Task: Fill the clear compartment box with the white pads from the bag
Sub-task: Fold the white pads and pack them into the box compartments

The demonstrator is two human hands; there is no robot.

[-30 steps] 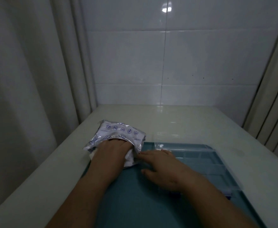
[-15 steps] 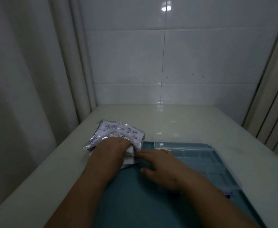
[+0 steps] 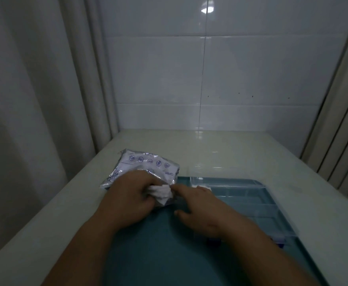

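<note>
A crinkled plastic bag (image 3: 146, 164) with blue printed symbols lies at the table's left, partly on a teal mat (image 3: 160, 250). My left hand (image 3: 129, 197) is at the bag's mouth, its fingers closed on white pads (image 3: 162, 191) that stick out of the opening. My right hand (image 3: 198, 207) rests flat on the mat just right of the bag, index finger touching the bag's edge by the pads. The clear compartment box (image 3: 257, 201) lies open to the right of that hand, and one white pad (image 3: 200, 186) seems to sit in its far left compartment.
The pale table (image 3: 220, 149) ends at a white tiled wall behind. A grey curtain (image 3: 35, 89) hangs along the left edge, and vertical blinds (image 3: 346, 124) stand at the right. Small dark blue latches (image 3: 280, 242) show on the box's near edge.
My left hand has drawn back out of the bag, bringing white pads into view at its opening. My right hand has stayed beside the bag.
</note>
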